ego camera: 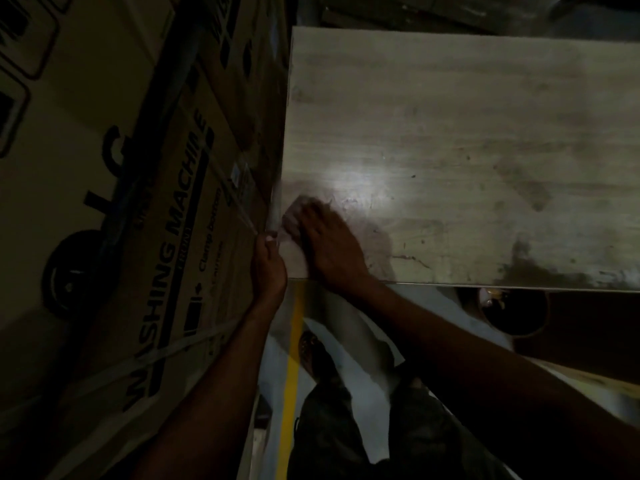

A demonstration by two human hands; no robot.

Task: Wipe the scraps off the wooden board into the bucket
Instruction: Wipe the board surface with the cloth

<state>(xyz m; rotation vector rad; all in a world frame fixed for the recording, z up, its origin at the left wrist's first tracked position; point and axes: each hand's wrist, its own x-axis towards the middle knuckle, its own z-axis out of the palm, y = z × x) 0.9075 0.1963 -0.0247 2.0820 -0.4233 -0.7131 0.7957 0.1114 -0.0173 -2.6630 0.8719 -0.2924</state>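
The wooden board [467, 133] is pale, stained and lit by a bright spot near its lower left. My right hand [325, 240] lies flat on the board's near left corner, pressing a crumpled pale cloth [298, 213] that shows past my fingertips. My left hand [268, 268] sits at the board's left edge right beside it, fingers curled at the edge, thumb near the cloth. Small dark specks [414, 176] dot the board's middle. A round dark bucket [516, 313] stands below the board's near edge, partly hidden under it.
A large cardboard washing-machine box [138, 220] with straps stands close along the board's left side. Below the board are a yellow strip [294, 358], white sheets on the floor, and my foot in a sandal [311, 348].
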